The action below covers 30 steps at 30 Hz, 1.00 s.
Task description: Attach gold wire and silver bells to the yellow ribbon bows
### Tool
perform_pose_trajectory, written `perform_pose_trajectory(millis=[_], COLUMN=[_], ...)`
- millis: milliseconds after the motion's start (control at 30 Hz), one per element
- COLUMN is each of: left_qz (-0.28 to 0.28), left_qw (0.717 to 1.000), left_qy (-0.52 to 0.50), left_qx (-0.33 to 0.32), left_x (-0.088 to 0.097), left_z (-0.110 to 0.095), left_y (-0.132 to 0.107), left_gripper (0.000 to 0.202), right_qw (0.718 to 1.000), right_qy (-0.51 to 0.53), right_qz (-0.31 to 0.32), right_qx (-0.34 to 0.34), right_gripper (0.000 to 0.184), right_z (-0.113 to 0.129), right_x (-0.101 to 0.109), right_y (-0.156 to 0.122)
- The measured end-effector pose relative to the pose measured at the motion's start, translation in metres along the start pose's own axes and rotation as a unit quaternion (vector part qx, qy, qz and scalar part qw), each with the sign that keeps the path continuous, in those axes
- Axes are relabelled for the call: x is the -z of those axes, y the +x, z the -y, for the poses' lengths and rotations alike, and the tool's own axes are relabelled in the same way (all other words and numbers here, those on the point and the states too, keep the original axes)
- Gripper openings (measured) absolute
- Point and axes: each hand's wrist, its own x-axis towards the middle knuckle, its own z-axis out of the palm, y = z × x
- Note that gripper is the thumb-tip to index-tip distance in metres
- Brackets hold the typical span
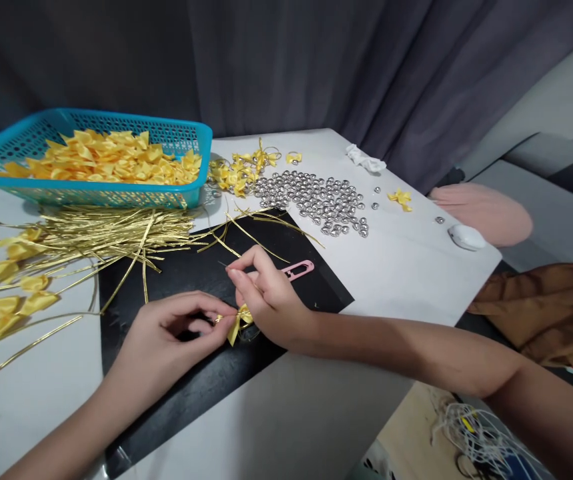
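Bare forearms (391, 343) lie across the nearest part of the white tabletop (406, 267), the left hand (179, 333) pinching a small yellow satin ribbon bow (235, 331) at its gold-corded end, while the right hand (276, 303), just beside it, has thumb and forefinger together on a thin dark needle-like strand (222, 264), its lower fingers partly hidden. Under the bow is a flat black rectangular mat (166, 400), with a pink slotted plastic piece (307, 267) behind the right hand; farther off lie shiny gold cords (111, 233), rounded silver beads (311, 197) and a blue perforated plastic basket (207, 143).

Yellow bow (235, 331); gold ties (121, 233); black mat (191, 393); silver beads (311, 193); blue hole-patterned basket (206, 147).
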Motion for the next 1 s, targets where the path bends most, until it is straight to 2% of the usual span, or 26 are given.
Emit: perform_pose_trajectory(millis=[100,200,500,733,867,1000], left_qz=[-0.003,0.011,0.004,-0.010,-0.044,-0.117], left_qw=[0.999,0.998,0.997,0.994,0.992,0.988], left_qy=[-0.043,-0.058,0.042,0.062,0.082,0.075], left_qx=[0.028,0.029,-0.067,-0.086,-0.084,-0.064], left_x=[-0.001,-0.001,0.001,0.001,0.000,0.001], left_z=[-0.001,-0.001,0.001,0.001,-0.002,-0.006], left_y=[0.002,0.003,-0.003,-0.003,-0.008,-0.011], left_gripper=[0.010,0.010,0.007,0.007,0.005,0.003], right_qw=[1.000,1.000,0.999,0.999,0.998,0.983], right_qy=[0.004,0.004,0.031,0.038,0.038,-0.078], right_qz=[-0.005,-0.013,-0.019,-0.020,-0.041,-0.131], right_qx=[0.013,0.019,-0.008,-0.012,0.006,0.099], right_gripper=[0.010,0.009,0.014,0.013,0.013,0.011], right_z=[0.002,0.003,-0.001,-0.001,0.000,0.013], right_x=[0.000,0.000,0.000,-0.002,0.001,0.011], right_y=[-0.001,-0.001,-0.001,-0.001,0.000,-0.005])
